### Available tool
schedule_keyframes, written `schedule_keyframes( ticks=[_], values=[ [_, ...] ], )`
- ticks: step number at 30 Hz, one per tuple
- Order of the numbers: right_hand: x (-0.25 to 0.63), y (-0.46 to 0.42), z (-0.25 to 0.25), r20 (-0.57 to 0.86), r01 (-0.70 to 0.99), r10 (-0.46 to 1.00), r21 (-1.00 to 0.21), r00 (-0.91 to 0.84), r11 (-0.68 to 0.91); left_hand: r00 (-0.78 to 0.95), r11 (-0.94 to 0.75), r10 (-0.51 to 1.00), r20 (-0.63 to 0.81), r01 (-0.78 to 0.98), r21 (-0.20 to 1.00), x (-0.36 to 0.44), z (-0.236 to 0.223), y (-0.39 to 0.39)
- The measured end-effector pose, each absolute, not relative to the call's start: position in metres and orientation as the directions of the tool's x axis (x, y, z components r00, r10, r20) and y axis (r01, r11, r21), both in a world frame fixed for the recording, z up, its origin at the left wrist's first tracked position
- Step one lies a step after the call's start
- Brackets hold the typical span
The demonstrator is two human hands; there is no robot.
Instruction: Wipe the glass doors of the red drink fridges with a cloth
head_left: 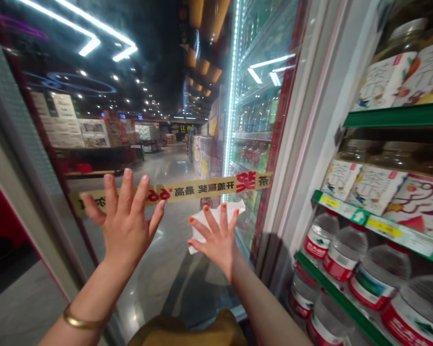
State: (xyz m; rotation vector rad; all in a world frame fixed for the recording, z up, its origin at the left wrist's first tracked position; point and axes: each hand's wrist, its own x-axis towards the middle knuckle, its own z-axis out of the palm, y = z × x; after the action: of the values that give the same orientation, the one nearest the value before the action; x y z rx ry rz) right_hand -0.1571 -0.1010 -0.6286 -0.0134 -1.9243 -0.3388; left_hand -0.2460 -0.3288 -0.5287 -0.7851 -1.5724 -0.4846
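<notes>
A glass door with a pale frame fills the middle of the view. My left hand, a gold bangle at its wrist, is spread out at the glass with nothing in it. Its fingers overlap a yellow sticker strip whose lettering appears reversed. To the right, my right hand lies with fingers spread over a white wipe, holding it flat at the pane just below the strip. The palm hides part of the wipe.
On my right, cooler shelves with green edges hold several water bottles and tea bottles. Stacked boxes and a shop aisle show through the glass. A lit strip runs upright beside reflected shelves.
</notes>
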Motion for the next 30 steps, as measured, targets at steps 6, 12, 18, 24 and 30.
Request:
schedule_keyframes(
  ticks=[6,12,18,24,30],
  values=[
    [-0.149,-0.056,-0.626,0.957,0.338,0.237,-0.169,-0.17,0.926,0.114,0.624,0.333,0.936,0.718,-0.309,-0.23,-0.557,-0.298],
    [-0.166,-0.107,-0.644,0.959,0.191,-0.036,0.092,-0.283,0.977,0.149,0.646,0.326,0.934,0.686,-0.335,-0.241,-0.562,-0.286],
    [-0.145,-0.052,-0.724,0.961,0.295,0.221,-0.165,-0.166,0.941,0.163,0.644,0.338,0.927,0.678,-0.354,-0.256,-0.562,-0.285],
    [-0.185,-0.088,-0.681,0.931,0.259,0.156,-0.07,-0.329,0.963,0.128,0.612,0.364,0.923,0.714,-0.341,-0.28,-0.561,-0.279],
    [-0.17,-0.071,-0.729,0.959,0.265,0.028,0.05,-0.281,0.963,0.05,0.578,0.374,0.926,0.769,-0.275,-0.281,-0.573,-0.279]
  ],
)
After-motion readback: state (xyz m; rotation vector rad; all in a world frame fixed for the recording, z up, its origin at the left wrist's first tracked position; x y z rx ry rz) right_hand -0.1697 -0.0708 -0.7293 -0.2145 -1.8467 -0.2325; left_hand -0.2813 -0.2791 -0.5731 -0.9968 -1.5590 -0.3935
